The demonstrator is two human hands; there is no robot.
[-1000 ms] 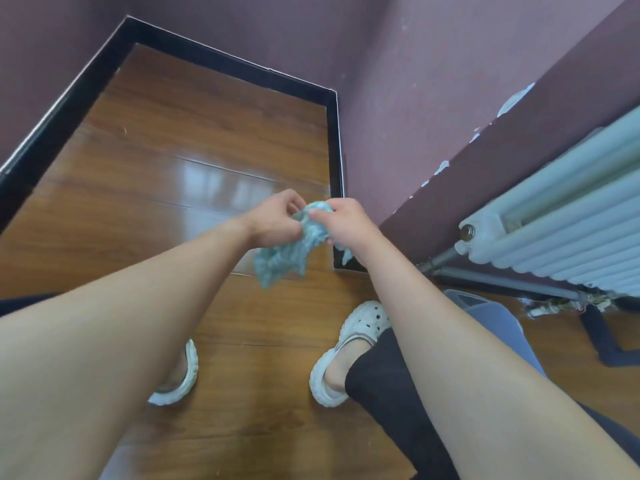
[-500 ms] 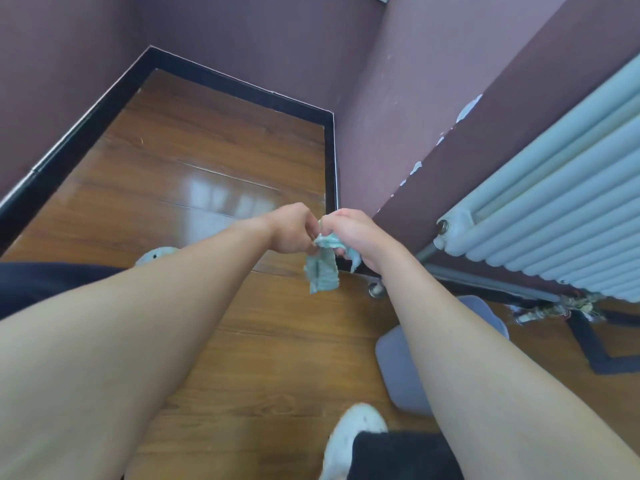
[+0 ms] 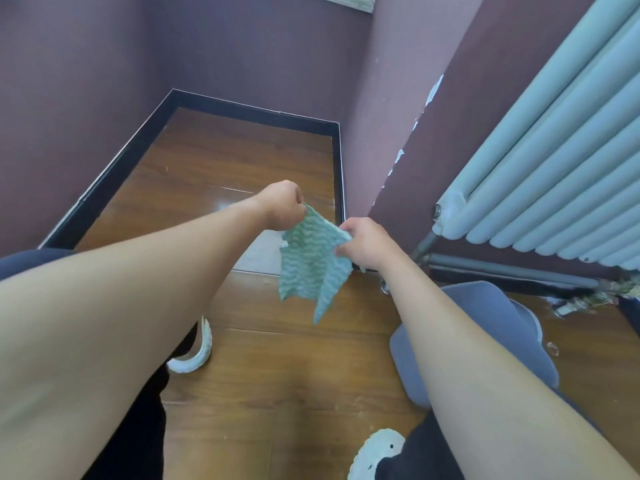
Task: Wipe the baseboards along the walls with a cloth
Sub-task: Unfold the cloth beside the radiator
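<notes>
Cloth: bunched a moment ago, now pulled open, hanging above the floor near the baseboard. Left grip and right grip each pinch a top edge. Wiping likely next.

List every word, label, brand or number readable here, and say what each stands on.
None: no readable text shows anywhere.
The cloth, pinched by the left hand and the right hand, bears only a wavy pattern.
The radiator, baseboard and shoe show no lettering.
</notes>
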